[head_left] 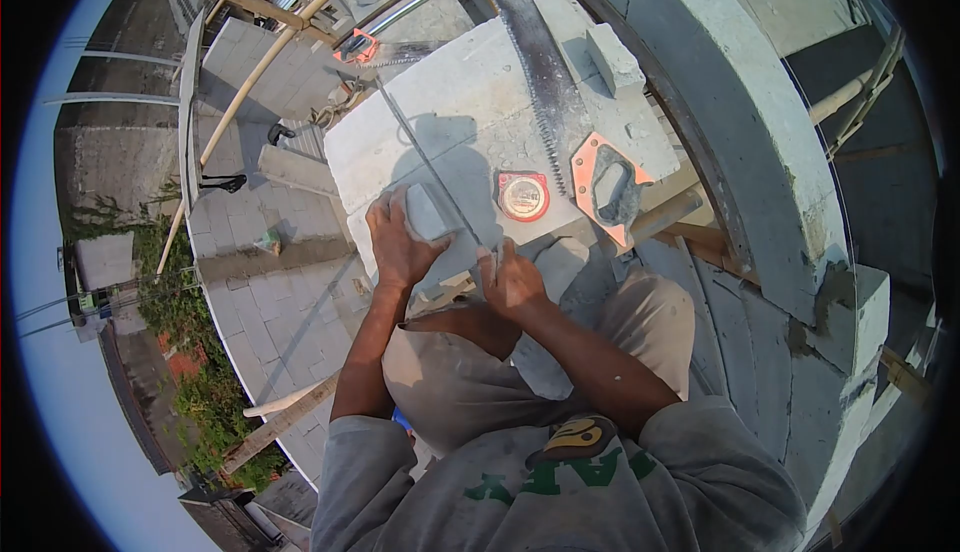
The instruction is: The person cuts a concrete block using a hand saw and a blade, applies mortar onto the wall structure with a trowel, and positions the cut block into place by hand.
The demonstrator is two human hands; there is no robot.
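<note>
My left hand (402,242) is closed around a small grey block (430,210), fingers on its far left side and thumb at the near edge. My right hand (514,280) grips the near end of a long thin metal blade (425,157), seen almost edge-on. This blade slants away to the upper left, passing close along the right side of the block; whether they touch I cannot tell. Both hands are over a large pale block (350,157). To the right of the blade lie a red-rimmed tape measure (523,197) and a handsaw (606,190) with an orange handle.
A second orange-handled saw (360,48) lies beyond the large block's far left corner. An offcut (615,60) sits at the upper right. A curved block wall (745,82) rises on the right. Bamboo poles (250,92) and a drop-off with plants (185,352) are on the left.
</note>
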